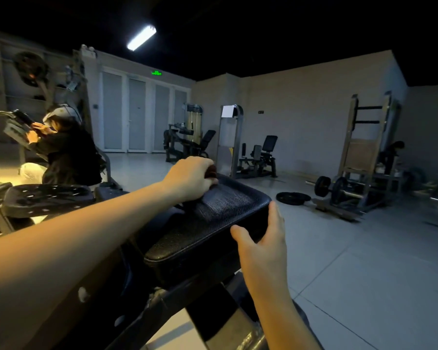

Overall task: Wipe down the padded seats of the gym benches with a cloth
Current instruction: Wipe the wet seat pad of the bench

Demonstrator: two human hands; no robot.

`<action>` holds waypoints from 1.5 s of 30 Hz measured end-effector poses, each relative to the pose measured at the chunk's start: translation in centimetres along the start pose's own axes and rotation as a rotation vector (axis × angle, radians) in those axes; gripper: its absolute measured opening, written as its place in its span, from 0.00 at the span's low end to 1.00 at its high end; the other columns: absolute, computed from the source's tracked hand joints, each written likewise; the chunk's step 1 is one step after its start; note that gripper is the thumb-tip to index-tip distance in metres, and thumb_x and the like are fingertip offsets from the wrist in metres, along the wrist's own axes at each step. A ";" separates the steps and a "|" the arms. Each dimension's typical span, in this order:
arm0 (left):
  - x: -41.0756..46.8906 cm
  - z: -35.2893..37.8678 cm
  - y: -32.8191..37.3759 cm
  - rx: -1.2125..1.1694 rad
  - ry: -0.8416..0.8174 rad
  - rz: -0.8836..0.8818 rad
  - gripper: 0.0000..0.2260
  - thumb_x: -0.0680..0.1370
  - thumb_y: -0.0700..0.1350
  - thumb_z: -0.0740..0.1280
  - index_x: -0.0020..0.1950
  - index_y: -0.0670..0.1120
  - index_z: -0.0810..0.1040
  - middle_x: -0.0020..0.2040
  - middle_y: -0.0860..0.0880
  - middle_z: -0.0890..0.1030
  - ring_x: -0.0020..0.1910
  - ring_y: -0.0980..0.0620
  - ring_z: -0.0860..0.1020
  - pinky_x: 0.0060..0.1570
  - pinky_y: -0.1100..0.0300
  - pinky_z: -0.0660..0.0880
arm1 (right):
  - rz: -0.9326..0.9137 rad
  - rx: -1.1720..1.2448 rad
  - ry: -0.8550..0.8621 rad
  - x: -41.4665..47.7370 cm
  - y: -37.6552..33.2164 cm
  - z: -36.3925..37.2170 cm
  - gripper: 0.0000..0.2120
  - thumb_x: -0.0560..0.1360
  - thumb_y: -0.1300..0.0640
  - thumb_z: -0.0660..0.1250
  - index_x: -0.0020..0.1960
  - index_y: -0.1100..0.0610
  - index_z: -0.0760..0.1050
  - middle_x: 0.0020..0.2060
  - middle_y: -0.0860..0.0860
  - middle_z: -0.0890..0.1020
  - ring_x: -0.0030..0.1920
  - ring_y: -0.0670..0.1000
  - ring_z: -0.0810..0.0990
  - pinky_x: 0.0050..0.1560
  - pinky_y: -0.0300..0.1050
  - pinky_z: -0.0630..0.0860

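Observation:
A black padded bench seat [213, 223] fills the middle of the view, tilted up toward the far end. My left hand [191, 179] grips a dark reddish cloth [211, 171] and presses it on the far part of the pad; most of the cloth is hidden under the hand. My right hand [263, 236] holds the pad's right edge, thumb on top and fingers down the side. A shiny streaked patch shows on the pad below the cloth.
A second black pad [46, 198] sits to the left. A person in dark clothes [68, 150] crouches at a machine at left. Weight machines [250, 152], a loaded barbell [331, 186] and a loose plate [292, 198] stand on the grey tiled floor to the right.

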State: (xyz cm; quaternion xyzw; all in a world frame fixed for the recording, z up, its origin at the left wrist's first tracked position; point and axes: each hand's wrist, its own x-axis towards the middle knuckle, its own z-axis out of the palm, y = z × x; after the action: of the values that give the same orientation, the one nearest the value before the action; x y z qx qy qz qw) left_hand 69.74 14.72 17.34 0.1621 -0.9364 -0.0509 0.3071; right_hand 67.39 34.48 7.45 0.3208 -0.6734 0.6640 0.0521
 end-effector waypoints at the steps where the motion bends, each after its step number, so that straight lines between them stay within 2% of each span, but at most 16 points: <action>1: -0.8 -0.4 1.2 -0.086 -0.034 0.083 0.09 0.78 0.53 0.72 0.47 0.48 0.78 0.48 0.50 0.83 0.50 0.46 0.81 0.48 0.52 0.75 | 0.004 0.001 0.001 0.1 -0.1 0.0 0.46 0.68 0.46 0.69 0.82 0.45 0.53 0.77 0.44 0.63 0.77 0.47 0.63 0.73 0.58 0.70; 4: -3.5 -1.3 3.9 -0.373 -0.191 0.265 0.07 0.78 0.50 0.73 0.50 0.47 0.82 0.45 0.52 0.84 0.47 0.55 0.82 0.47 0.59 0.77 | -0.004 0.006 -0.002 0.2 0.0 -0.2 0.42 0.71 0.50 0.71 0.81 0.47 0.57 0.74 0.44 0.67 0.74 0.47 0.68 0.70 0.55 0.74; 6: -3.3 -0.9 3.0 -0.326 -0.126 0.287 0.06 0.78 0.50 0.73 0.50 0.48 0.82 0.46 0.53 0.84 0.48 0.54 0.82 0.48 0.58 0.77 | -0.019 -0.001 -0.005 0.3 0.2 -0.4 0.41 0.73 0.54 0.72 0.81 0.49 0.56 0.75 0.45 0.66 0.75 0.46 0.66 0.73 0.55 0.71; 9: -0.8 -0.5 -1.1 -0.079 -0.015 0.086 0.08 0.79 0.53 0.72 0.47 0.51 0.76 0.47 0.50 0.82 0.51 0.45 0.81 0.48 0.53 0.74 | -0.020 -0.010 -0.012 0.1 -0.1 -0.4 0.42 0.75 0.55 0.72 0.82 0.49 0.54 0.77 0.44 0.64 0.77 0.45 0.62 0.76 0.55 0.66; 12: 0.5 -0.9 -2.9 0.031 -0.059 -0.046 0.09 0.79 0.53 0.71 0.46 0.51 0.73 0.50 0.45 0.82 0.54 0.40 0.79 0.49 0.50 0.74 | -0.019 -0.009 -0.002 -0.1 -0.1 -0.4 0.42 0.74 0.54 0.72 0.82 0.48 0.54 0.77 0.44 0.63 0.77 0.45 0.62 0.76 0.56 0.67; 16: -2.3 -1.7 1.0 -0.176 -0.093 0.149 0.08 0.78 0.52 0.73 0.45 0.50 0.78 0.43 0.54 0.81 0.48 0.49 0.81 0.46 0.55 0.74 | -0.009 0.004 -0.009 0.0 -0.3 -0.5 0.43 0.76 0.57 0.72 0.83 0.49 0.51 0.78 0.43 0.61 0.78 0.45 0.60 0.77 0.55 0.65; 20: -5.2 -1.5 2.4 -0.313 -0.105 0.329 0.07 0.78 0.51 0.73 0.51 0.48 0.83 0.46 0.53 0.84 0.48 0.56 0.82 0.50 0.56 0.78 | -0.008 0.007 0.002 0.1 -0.1 -0.4 0.43 0.75 0.57 0.72 0.82 0.49 0.52 0.77 0.44 0.63 0.77 0.46 0.62 0.76 0.55 0.67; 23: -2.9 -0.9 -1.6 -0.153 0.009 0.129 0.10 0.78 0.53 0.73 0.51 0.47 0.83 0.48 0.50 0.84 0.49 0.49 0.82 0.51 0.49 0.78 | -0.010 0.005 -0.007 0.0 -0.1 -0.4 0.43 0.76 0.57 0.72 0.83 0.50 0.52 0.79 0.44 0.61 0.78 0.44 0.59 0.78 0.54 0.63; 25: -1.5 -1.0 -3.9 -0.007 0.029 -0.042 0.12 0.78 0.54 0.72 0.52 0.46 0.82 0.51 0.46 0.84 0.52 0.42 0.81 0.51 0.49 0.77 | -0.013 -0.005 -0.008 -0.1 -0.1 -0.4 0.43 0.76 0.57 0.72 0.83 0.50 0.51 0.79 0.44 0.61 0.78 0.44 0.59 0.78 0.54 0.62; 27: -0.9 -1.0 -3.9 0.055 0.011 -0.072 0.12 0.79 0.54 0.71 0.53 0.46 0.81 0.53 0.45 0.84 0.54 0.41 0.80 0.52 0.50 0.76 | -0.014 -0.003 -0.001 -0.1 -0.2 -0.4 0.42 0.76 0.57 0.72 0.83 0.50 0.52 0.78 0.44 0.62 0.78 0.45 0.60 0.78 0.55 0.63; 32: -4.5 -1.5 2.3 -0.263 -0.062 0.242 0.08 0.78 0.52 0.73 0.51 0.48 0.82 0.47 0.53 0.84 0.48 0.53 0.81 0.50 0.51 0.78 | -0.009 0.004 0.005 0.1 -0.1 -0.3 0.42 0.75 0.57 0.72 0.83 0.50 0.53 0.77 0.45 0.63 0.77 0.46 0.62 0.76 0.55 0.66; 35: -5.6 -1.4 2.6 -0.286 -0.081 0.375 0.07 0.78 0.50 0.73 0.51 0.48 0.81 0.47 0.53 0.83 0.48 0.55 0.81 0.50 0.54 0.78 | -0.015 -0.007 0.005 0.2 0.1 -0.3 0.43 0.75 0.58 0.72 0.83 0.50 0.53 0.77 0.45 0.63 0.77 0.46 0.62 0.76 0.55 0.66; 38: -2.5 -0.8 -1.0 -0.138 -0.020 0.126 0.10 0.79 0.52 0.72 0.52 0.46 0.79 0.50 0.49 0.83 0.52 0.48 0.80 0.54 0.49 0.77 | -0.032 0.001 0.003 0.2 0.2 -0.3 0.43 0.75 0.58 0.72 0.83 0.51 0.52 0.78 0.45 0.63 0.77 0.45 0.61 0.77 0.55 0.64; 41: -0.1 -0.6 -3.1 -0.001 -0.015 -0.080 0.13 0.79 0.54 0.71 0.54 0.45 0.79 0.54 0.45 0.83 0.55 0.42 0.79 0.53 0.49 0.75 | -0.030 -0.005 0.003 0.0 0.0 -0.2 0.43 0.74 0.54 0.71 0.83 0.49 0.53 0.78 0.44 0.62 0.78 0.45 0.60 0.77 0.55 0.64; 43: -0.6 -0.5 -1.8 -0.073 -0.013 0.004 0.13 0.78 0.54 0.72 0.52 0.45 0.80 0.51 0.47 0.83 0.53 0.44 0.80 0.52 0.49 0.76 | -0.020 0.000 0.005 -0.1 -0.1 -0.1 0.43 0.71 0.50 0.70 0.82 0.47 0.54 0.76 0.43 0.64 0.76 0.46 0.64 0.74 0.56 0.69; 45: -2.9 -1.1 0.9 -0.260 -0.048 0.185 0.10 0.77 0.51 0.74 0.50 0.46 0.82 0.47 0.50 0.84 0.49 0.50 0.82 0.51 0.51 0.78 | -0.021 0.005 0.010 0.1 0.1 -0.1 0.43 0.69 0.48 0.70 0.80 0.46 0.57 0.74 0.43 0.66 0.74 0.47 0.67 0.71 0.57 0.73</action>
State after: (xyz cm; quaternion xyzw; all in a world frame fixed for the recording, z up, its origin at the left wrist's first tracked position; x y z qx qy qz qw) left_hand 72.34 16.51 16.75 0.0326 -0.9398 -0.1470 0.3067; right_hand 67.19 34.52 7.46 0.3246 -0.6681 0.6666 0.0618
